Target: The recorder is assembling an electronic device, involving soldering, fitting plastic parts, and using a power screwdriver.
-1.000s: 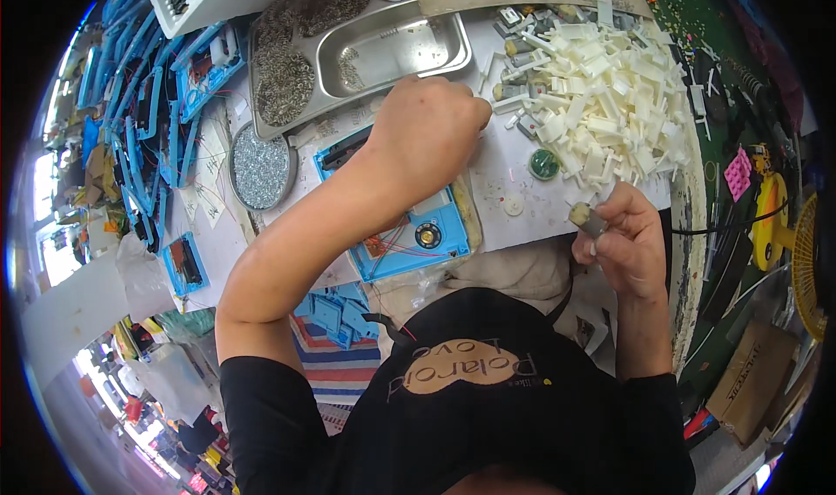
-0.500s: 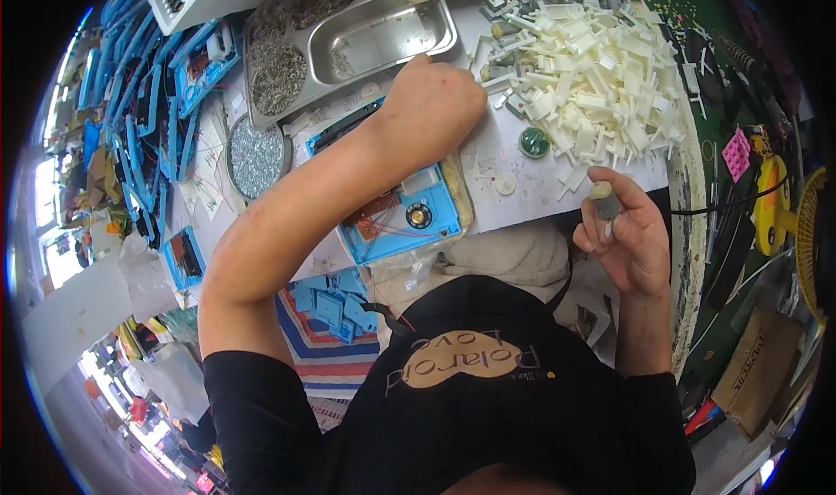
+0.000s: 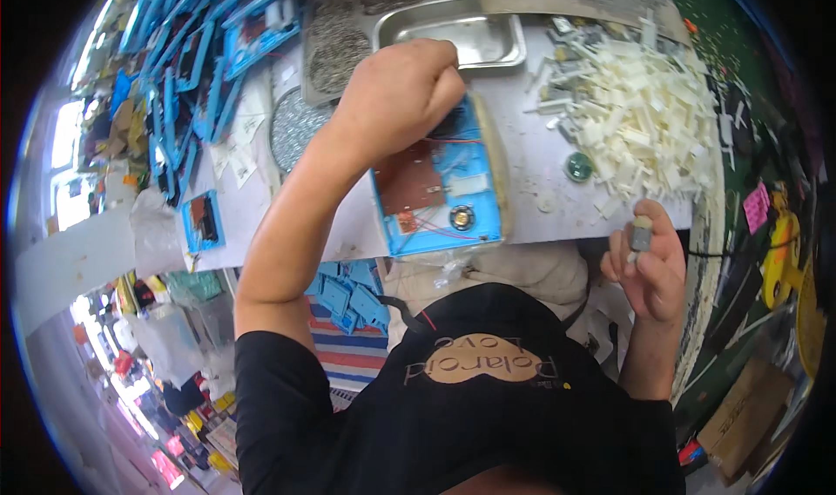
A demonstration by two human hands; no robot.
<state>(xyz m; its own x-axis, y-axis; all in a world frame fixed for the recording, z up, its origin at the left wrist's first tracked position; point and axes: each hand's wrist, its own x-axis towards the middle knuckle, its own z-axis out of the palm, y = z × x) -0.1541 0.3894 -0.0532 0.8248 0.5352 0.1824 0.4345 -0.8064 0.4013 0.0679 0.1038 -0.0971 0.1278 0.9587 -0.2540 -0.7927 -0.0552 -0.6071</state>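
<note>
My left hand (image 3: 396,94) is closed, its fingers curled over the far end of an open blue plastic casing (image 3: 488,168). What those fingers hold, if anything, is hidden. The casing lies on the table with a brown circuit board (image 3: 409,181), a small round speaker (image 3: 461,218) and thin red wires inside it. Held up at the table's front edge, my right hand (image 3: 655,273) pinches a small grey motor (image 3: 641,236) with a pale yellowish end.
Right of the casing is a heap of white plastic parts (image 3: 653,103), with a green round spool (image 3: 578,167) beside it. A steel tray (image 3: 520,47) of small metal pieces stands behind, next to a round dish of screws (image 3: 296,134). Blue casings (image 3: 187,68) are stacked at left.
The view has shifted, so the table sits farther right. My left hand has moved leftward over the casing's far end. My right hand still holds the motor, now more upright.
</note>
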